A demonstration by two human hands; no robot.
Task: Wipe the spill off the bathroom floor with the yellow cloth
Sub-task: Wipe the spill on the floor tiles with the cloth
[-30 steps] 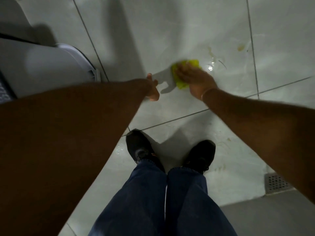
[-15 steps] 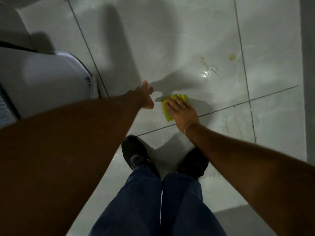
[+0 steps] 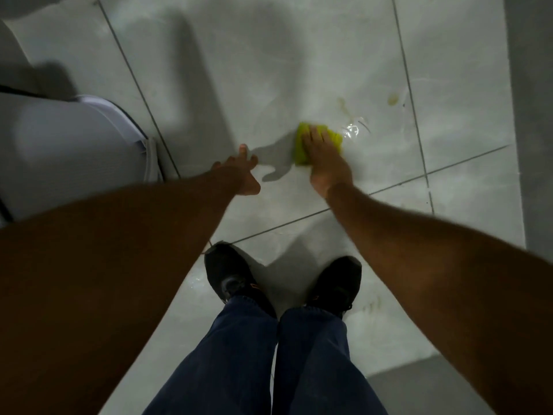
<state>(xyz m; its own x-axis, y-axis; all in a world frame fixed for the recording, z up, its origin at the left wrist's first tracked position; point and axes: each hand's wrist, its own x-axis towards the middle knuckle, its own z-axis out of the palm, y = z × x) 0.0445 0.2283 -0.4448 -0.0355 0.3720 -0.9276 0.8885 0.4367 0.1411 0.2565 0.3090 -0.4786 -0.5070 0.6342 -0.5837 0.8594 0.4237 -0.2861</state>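
Note:
The yellow cloth (image 3: 300,146) lies flat on the pale tiled floor (image 3: 269,70) ahead of my feet. My right hand (image 3: 324,158) presses down on it with the fingers spread, covering most of it. A wet glossy patch of the spill (image 3: 353,130) shines just right of the cloth, with a yellowish streak (image 3: 342,104) and a yellowish spot (image 3: 393,98) beyond it. My left hand (image 3: 239,172) hovers over the floor left of the cloth, fingers apart, holding nothing.
A white toilet (image 3: 74,151) stands at the left, close to my left arm. My two black shoes (image 3: 230,277) stand on the tiles below the hands. A grey wall or step (image 3: 532,115) runs along the right edge.
My right hand has pushed the cloth forward and to the right, away from my feet, back up to the edge of the wet patch. My left hand stays beside it, fingers apart.

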